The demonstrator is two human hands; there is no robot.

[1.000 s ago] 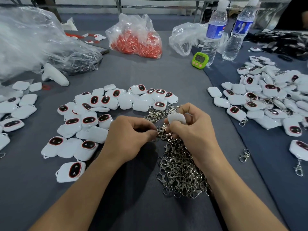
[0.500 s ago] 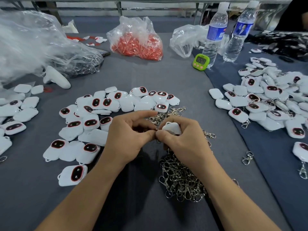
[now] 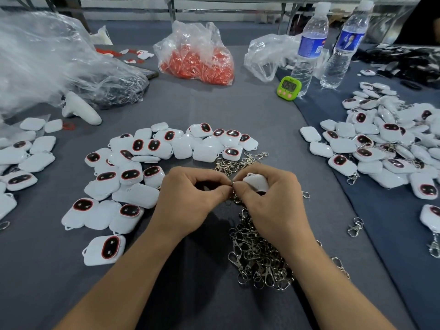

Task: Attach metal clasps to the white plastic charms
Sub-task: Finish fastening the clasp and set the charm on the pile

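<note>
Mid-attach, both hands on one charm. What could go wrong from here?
1. The clasp is pinched only at the fingertips of the left hand; a slip would likely drop it into the clasp pile right below.
2. The right hand covers most of the charm, so its loop is hidden; threading may miss.
3. The right forearm lies over the pile and could scatter loose clasps.

Single head-worn wide-angle view — forward and down, close above the grey table (image 3: 214,110)
</note>
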